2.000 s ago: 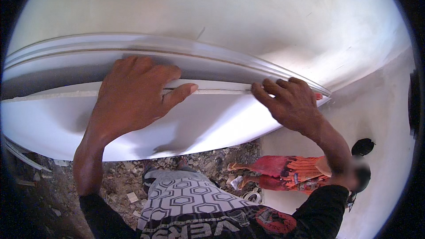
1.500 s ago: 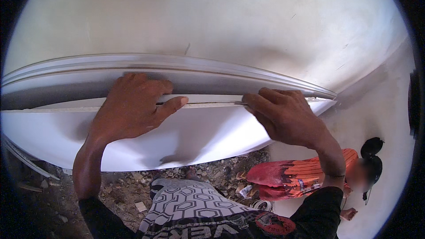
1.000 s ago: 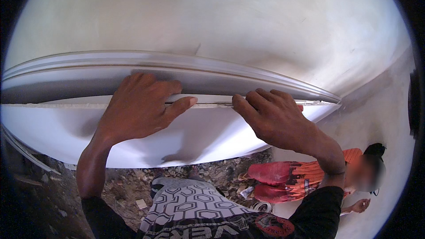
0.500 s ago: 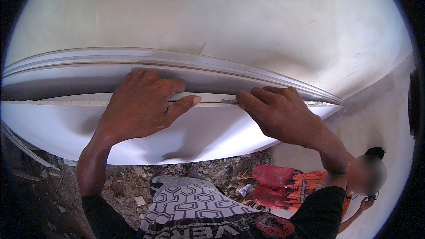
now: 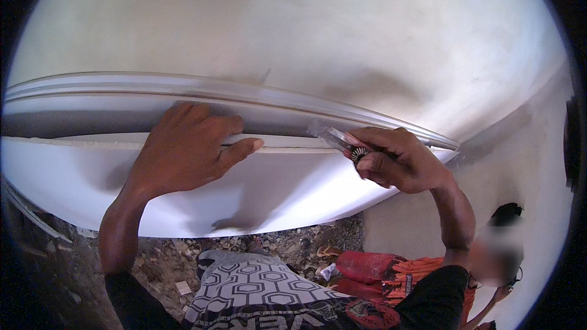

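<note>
A large white plasterboard sheet (image 5: 183, 208) stands on edge before me, its rough top edge running across the view. My left hand (image 5: 186, 150) is hooked over that edge, fingers on the far side and thumb lying along the top. Farther right, my right hand (image 5: 403, 159) is closed around a utility knife (image 5: 359, 155) with a ridged round knob. The knife's tip points up and left, just above the sheet's edge, and looks blurred. Part of the handle is hidden by my fingers.
Behind the sheet, more white panels (image 5: 275, 102) lean against the plastered wall (image 5: 293, 18). Rubble (image 5: 287, 247) covers the ground below. At lower right is another person in red trousers (image 5: 367, 267) and an orange top. Long strips (image 5: 36, 214) lie at the left.
My right hand has turned and lifted off the sheet's edge, bringing the utility knife into clear view. My left hand keeps its hold on the sheet. The view has shifted slightly.
</note>
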Action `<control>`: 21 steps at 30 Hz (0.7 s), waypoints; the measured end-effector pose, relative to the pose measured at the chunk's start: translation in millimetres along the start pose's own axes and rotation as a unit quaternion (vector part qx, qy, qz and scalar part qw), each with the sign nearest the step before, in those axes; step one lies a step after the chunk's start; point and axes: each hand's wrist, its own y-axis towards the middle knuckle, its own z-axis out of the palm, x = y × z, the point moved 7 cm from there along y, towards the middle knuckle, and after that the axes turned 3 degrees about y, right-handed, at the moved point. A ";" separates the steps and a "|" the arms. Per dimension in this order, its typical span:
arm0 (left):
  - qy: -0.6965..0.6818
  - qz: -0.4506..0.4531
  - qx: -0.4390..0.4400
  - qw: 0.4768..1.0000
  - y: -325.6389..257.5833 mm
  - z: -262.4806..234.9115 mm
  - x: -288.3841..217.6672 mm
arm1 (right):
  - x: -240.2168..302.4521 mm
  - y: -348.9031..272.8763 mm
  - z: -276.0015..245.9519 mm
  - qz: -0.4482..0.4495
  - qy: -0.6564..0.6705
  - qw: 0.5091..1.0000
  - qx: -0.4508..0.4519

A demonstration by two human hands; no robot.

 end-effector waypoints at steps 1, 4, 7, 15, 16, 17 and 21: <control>-0.007 -0.001 0.003 1.000 0.5 -1.5 -1.4 | 0.1 -1.0 -0.2 -0.014 -0.030 0.999 0.000; -0.010 0.009 -0.015 1.000 -1.1 -2.0 -4.3 | 4.9 -2.7 3.8 -0.062 -0.137 0.989 -0.010; -0.001 0.002 0.017 1.000 0.0 -1.0 -4.3 | 20.7 3.3 12.9 -0.071 -0.283 0.956 -0.010; 0.001 -0.005 0.040 0.999 -9.5 -8.7 7.6 | 53.4 19.0 26.0 -0.058 -0.493 0.868 0.012; 0.001 -0.001 0.031 1.000 -5.4 -3.7 2.9 | 48.2 14.9 23.3 -0.068 -0.503 0.861 0.011; 0.001 0.003 0.022 1.000 -1.0 0.1 -2.8 | 41.3 10.2 21.0 -0.078 -0.513 0.855 0.009; 0.008 -0.004 0.038 0.999 2.0 -1.0 -4.0 | 38.7 12.2 23.9 -0.083 -0.526 0.846 0.022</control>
